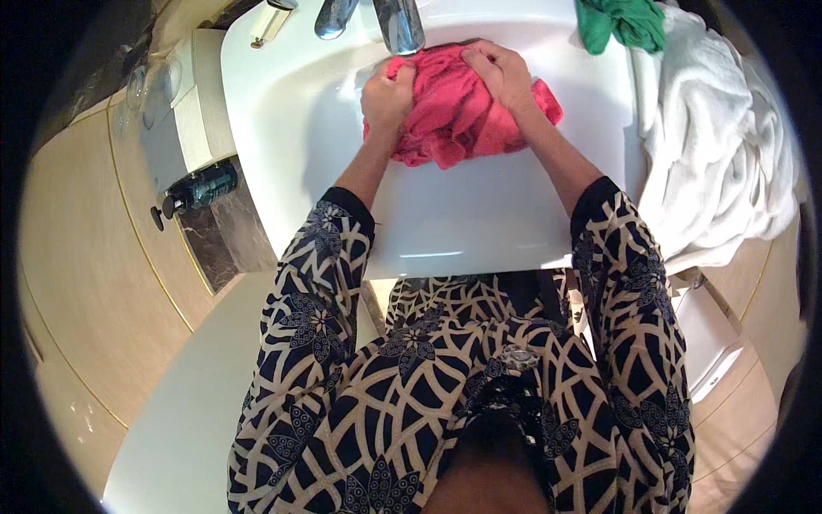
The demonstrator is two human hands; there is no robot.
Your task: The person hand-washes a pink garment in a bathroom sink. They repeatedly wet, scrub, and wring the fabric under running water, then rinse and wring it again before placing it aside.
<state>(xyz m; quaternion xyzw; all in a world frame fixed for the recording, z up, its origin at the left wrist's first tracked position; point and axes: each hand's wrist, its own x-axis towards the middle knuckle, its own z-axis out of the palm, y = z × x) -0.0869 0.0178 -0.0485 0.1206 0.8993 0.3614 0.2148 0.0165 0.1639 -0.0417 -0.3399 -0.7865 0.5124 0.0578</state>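
A bunched red cloth [458, 107], wet-looking and darker in its folds, is held up in both hands over the white sink [300, 154], just below the chrome faucet [399, 26]. My left hand [387, 98] is closed in a fist around the cloth's left side. On its upper right part, my right hand [503, 75] grips the fabric with the fingers curled over it, and a fold sticks out to the right beneath that wrist. The fingertips of both hands are partly buried in the cloth. Whether the cloth is one garment or several pieces I cannot tell.
White cloth [711, 146] hangs over the sink's right side, with a green cloth [623, 24] on the rim at the back right. A dark pump bottle [204, 188] lies left of the sink. A soap bar-like pale object [272, 21] sits on the back left rim.
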